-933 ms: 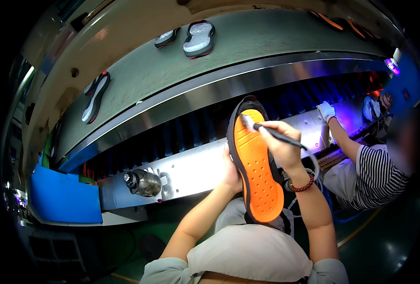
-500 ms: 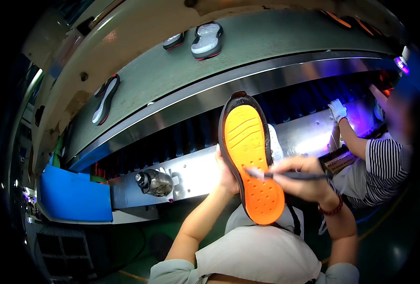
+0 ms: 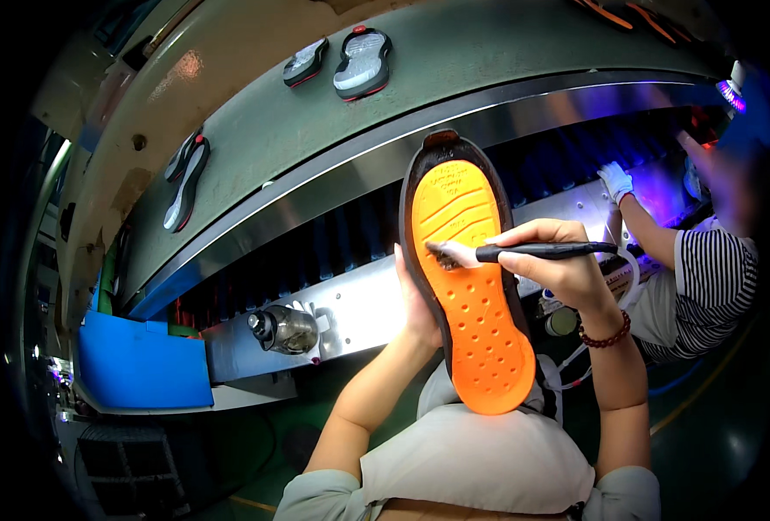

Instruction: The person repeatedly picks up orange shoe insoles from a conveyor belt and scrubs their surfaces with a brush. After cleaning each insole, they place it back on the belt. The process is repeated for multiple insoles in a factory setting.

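Two hands work raised: the left hand (image 3: 415,300) grips the orange shoe sole (image 3: 470,286) upright from behind, above the lap; the right hand (image 3: 559,265) pinches a brush (image 3: 524,253) whose bristles touch its dimpled, black-rimmed face.

The long rubber shoe sole (image 3: 467,286) was bright orange with a black rim, ribbed toward the toe and dotted with small holes toward the heel. The slim brush (image 3: 524,253) had a black handle and pale bristles. Dark red beads (image 3: 606,335) ringed one wrist. The curved conveyor belt (image 3: 506,52) was dull grey-green, edged in silver steel; near its far edge lay grey soles trimmed black and red (image 3: 363,62). A flat blue panel (image 3: 142,369) stood left. A co-worker's shirt (image 3: 715,286) was striped black and white, the glove (image 3: 615,181) white.
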{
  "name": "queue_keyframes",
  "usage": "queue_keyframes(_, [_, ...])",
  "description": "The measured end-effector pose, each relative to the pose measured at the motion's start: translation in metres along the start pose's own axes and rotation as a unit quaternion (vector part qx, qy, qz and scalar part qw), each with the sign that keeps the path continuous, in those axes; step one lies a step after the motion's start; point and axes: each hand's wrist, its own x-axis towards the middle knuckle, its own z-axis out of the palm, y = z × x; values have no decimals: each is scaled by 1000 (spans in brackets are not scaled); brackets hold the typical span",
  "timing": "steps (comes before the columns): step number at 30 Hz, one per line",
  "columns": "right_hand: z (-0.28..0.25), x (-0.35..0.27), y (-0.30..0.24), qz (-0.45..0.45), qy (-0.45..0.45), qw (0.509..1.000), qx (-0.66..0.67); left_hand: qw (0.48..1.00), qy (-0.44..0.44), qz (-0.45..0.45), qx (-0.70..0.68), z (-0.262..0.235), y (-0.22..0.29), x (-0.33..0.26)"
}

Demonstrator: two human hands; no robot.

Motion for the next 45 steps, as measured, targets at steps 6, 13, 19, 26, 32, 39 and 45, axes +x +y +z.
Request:
queue_keyframes(6, [-6,-16,-5,20,-127,985,114,981,69,68,167,-6,11,4])
queue_keyframes(13, [1,-27,-4,-113,-111,985,-66,972,-29,169,163,7,20,25])
queue_keyframes(19, [2,-29,-3,-122,-52,988,-81,959,-57,220,168,15,32,34])
queue_keyframes(26, [-6,-42,-4,30,-10,996,80,956,-58,219,187,20,38,34])
queue_keyframes(32, [-20,-45,-1,-53,-177,983,-17,949,-62,219,220,18,44,32])
queue_keyframes(39, [-21,-50,18,-33,-123,987,-97,946,-24,223,232,17,43,35])
queue_keyframes(45, [-32,-50,35,96,-64,970,212,932,55,242,265,16,48,38])
